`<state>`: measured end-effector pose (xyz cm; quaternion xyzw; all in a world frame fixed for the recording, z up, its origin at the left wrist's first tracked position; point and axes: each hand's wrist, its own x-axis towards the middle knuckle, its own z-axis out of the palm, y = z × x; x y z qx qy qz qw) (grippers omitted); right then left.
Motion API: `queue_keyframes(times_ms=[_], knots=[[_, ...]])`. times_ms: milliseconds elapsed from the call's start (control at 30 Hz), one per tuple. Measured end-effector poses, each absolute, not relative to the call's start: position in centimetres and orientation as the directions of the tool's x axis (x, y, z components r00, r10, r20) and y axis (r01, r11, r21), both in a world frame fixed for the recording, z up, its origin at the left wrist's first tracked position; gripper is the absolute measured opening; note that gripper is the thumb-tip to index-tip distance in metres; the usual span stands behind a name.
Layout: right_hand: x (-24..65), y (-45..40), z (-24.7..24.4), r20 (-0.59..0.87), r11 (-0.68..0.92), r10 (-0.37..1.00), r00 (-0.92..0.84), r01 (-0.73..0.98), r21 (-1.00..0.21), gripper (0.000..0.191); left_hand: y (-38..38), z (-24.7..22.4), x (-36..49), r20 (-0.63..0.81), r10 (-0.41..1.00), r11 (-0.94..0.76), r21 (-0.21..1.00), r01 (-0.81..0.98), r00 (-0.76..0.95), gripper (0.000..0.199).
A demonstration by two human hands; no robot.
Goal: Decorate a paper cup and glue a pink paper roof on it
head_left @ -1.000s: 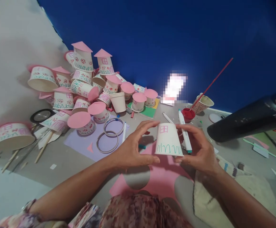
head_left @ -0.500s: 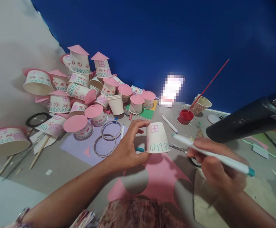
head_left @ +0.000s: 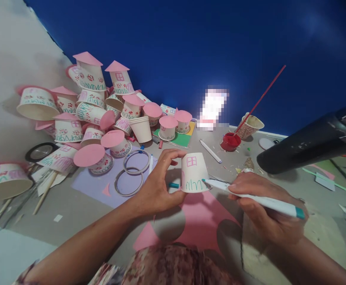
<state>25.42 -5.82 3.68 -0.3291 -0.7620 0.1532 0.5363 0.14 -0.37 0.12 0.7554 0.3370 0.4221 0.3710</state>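
Since half a second ago, the right hand (head_left: 270,217) has brought its marker (head_left: 268,202) inward, tip now at the cup's (head_left: 194,172) green zigzag. Left hand (head_left: 156,185) grasps that upside-down cup by its side, near the pink paper (head_left: 201,213) — whether it rests there, I can't tell. Right fingers clasp the marker. A loose left hold could let the cup turn, skewing the line — the wide rim leaves little margin below; rightward, the black pole (head_left: 297,142) bounds the room.

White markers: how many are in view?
3: one marker in the right hand, a second on the table beyond the held cup, a third beside the left hand. Others may be hidden.
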Motion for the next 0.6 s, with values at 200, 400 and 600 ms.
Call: queue_keyframes(times_ms=[200,400,600], knots=[[26.0,-6.0,3.3,0.659,0.685,0.726,-0.197,0.288,-0.669,0.023,-0.4,0.1,0.1,0.384,0.823,-0.495,0.846,0.197,0.419,0.075],[26.5,-6.5,2.5,0.600,0.618,0.786,-0.147,0.189,-0.763,0.022,-0.3,0.1,0.1,0.390,0.812,-0.507,0.840,0.194,0.433,0.076],[26.5,-6.6,2.3,0.525,0.541,0.841,-0.133,0.176,-0.822,0.019,-0.2,0.6,0.2,0.478,0.758,-0.625,0.728,0.282,0.444,0.070]])
